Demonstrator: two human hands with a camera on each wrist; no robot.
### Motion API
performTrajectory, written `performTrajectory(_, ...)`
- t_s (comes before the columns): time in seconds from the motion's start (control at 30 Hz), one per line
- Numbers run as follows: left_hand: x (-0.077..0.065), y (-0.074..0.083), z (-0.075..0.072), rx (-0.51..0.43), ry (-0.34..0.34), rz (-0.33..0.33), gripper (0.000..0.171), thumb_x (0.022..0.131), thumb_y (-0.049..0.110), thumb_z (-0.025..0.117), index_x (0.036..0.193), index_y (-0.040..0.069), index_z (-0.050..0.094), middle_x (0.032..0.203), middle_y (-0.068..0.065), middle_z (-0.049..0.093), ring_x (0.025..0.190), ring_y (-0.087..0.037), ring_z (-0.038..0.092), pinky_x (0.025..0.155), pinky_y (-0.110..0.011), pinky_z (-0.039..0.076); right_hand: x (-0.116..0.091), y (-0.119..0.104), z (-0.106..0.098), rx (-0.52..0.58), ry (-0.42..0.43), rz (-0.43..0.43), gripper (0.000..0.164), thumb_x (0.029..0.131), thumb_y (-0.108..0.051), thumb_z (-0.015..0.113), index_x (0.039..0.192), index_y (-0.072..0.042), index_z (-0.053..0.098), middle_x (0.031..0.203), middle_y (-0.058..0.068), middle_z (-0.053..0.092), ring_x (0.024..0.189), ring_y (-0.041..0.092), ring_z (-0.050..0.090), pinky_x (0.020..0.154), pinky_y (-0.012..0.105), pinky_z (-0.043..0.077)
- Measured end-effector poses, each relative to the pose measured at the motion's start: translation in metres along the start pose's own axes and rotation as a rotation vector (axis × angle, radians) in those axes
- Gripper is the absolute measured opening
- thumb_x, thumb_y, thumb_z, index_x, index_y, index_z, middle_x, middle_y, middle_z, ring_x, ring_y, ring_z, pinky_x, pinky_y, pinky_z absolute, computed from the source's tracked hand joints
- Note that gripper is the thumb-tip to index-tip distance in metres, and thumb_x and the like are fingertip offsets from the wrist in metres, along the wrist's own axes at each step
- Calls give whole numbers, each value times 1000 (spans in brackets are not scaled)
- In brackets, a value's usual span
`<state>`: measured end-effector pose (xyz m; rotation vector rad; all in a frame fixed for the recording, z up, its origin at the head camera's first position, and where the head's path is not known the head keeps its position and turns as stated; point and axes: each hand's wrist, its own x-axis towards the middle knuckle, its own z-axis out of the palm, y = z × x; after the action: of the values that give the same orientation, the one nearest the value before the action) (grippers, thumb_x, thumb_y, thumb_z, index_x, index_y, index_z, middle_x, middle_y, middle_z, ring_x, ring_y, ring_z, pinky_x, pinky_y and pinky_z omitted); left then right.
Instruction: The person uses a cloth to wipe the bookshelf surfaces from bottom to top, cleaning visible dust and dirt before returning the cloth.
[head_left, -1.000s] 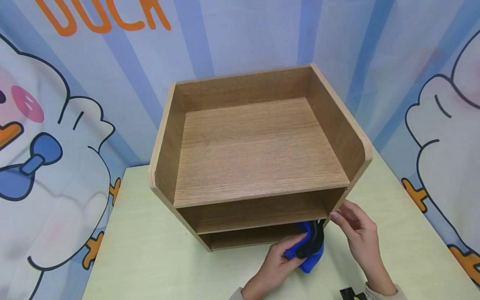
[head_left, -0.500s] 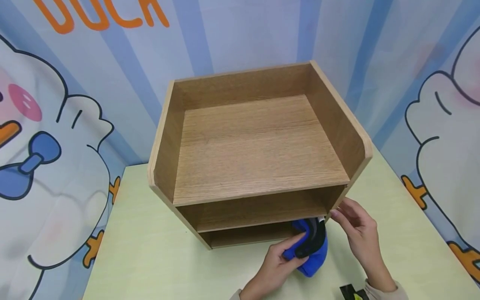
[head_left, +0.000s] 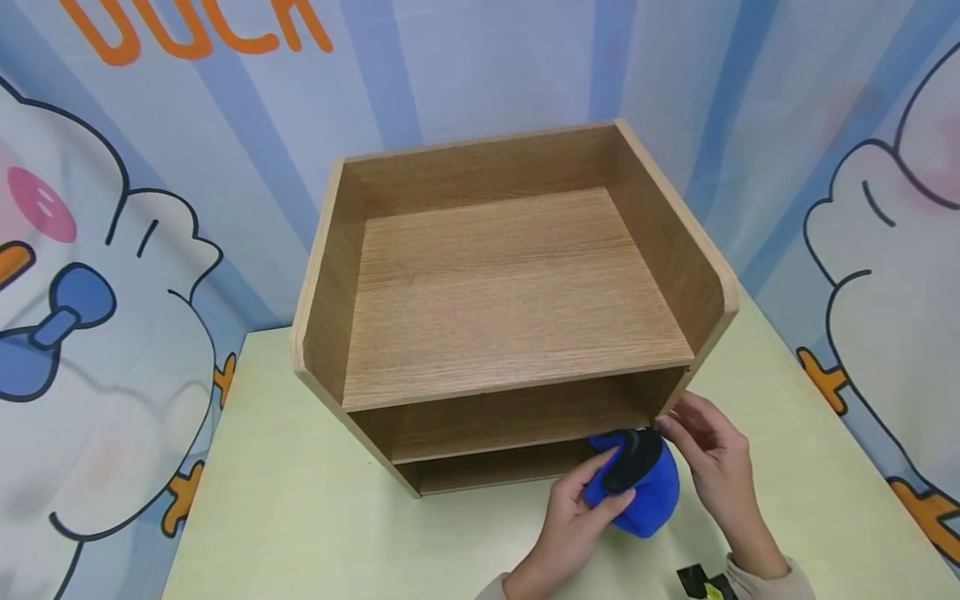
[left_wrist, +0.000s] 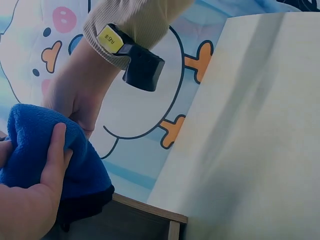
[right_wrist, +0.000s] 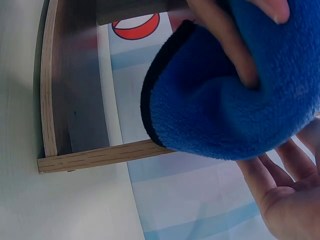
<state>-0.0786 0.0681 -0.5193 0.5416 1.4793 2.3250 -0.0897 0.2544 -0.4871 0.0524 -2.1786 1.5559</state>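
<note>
My left hand (head_left: 573,521) pinches a blue plush cloth (head_left: 651,504) with black trim between thumb and fingers. The cloth is folded at the front right corner of the wooden desktop shelf (head_left: 517,283), against its lower boards. In the left wrist view, the fingers lie on the bunched blue cloth (left_wrist: 37,145). My right hand (head_left: 712,458) holds the shelf's right side panel near that corner, thumb tip at the front edge and fingers curled on the outer side. In the right wrist view, the cloth (right_wrist: 240,115) hides part of the panel and the right fingertips.
The shelf stands on a pale table (head_left: 285,483), with an open top tray and two low compartments below. A striped curtain (head_left: 480,67) with cartoon ducks hangs behind and at both sides. A black wrist device (head_left: 705,583) is on the right forearm.
My left hand has moved slightly right and up with the cloth, and more of its blue side shows now. My right hand stays at the shelf's side panel.
</note>
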Motion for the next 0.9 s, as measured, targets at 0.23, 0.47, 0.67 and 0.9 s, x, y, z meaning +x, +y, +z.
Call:
performTrajectory(0.23, 4, -1, 2, -17, 2, 5, 48, 93, -10, 61, 140, -10, 49, 141, -28, 50, 124, -20, 56, 99, -36, 50, 0, 1, 0, -24, 4, -6, 42, 94, 9, 63, 134, -2, 60, 123, -18, 63, 102, -2, 65, 79, 16, 55)
performTrajectory(0.47, -4, 1, -5, -77, 52, -6, 49, 94, -7, 61, 141, -12, 47, 138, -32, 50, 119, -28, 59, 90, -41, 54, 0, -1, 0, 13, -20, -5, 43, 95, 10, 60, 136, -2, 58, 125, -15, 63, 106, 0, 64, 82, 19, 55)
performTrajectory(0.67, -15, 12, -15, -225, 109, -83, 50, 96, -5, 58, 144, -6, 46, 144, -25, 48, 126, -33, 53, 96, -45, 51, 0, -2, 0, 0, -16, 6, 42, 95, 9, 61, 136, -2, 58, 123, -17, 64, 103, -1, 65, 80, 18, 55)
performTrajectory(0.9, -31, 27, -33, -273, 175, -94, 48, 97, -5, 57, 144, -1, 49, 146, -24, 46, 129, -34, 51, 98, -45, 50, 0, -2, 1, 9, 0, 2, 42, 92, 12, 62, 133, 2, 59, 122, -17, 64, 103, -1, 65, 79, 18, 56)
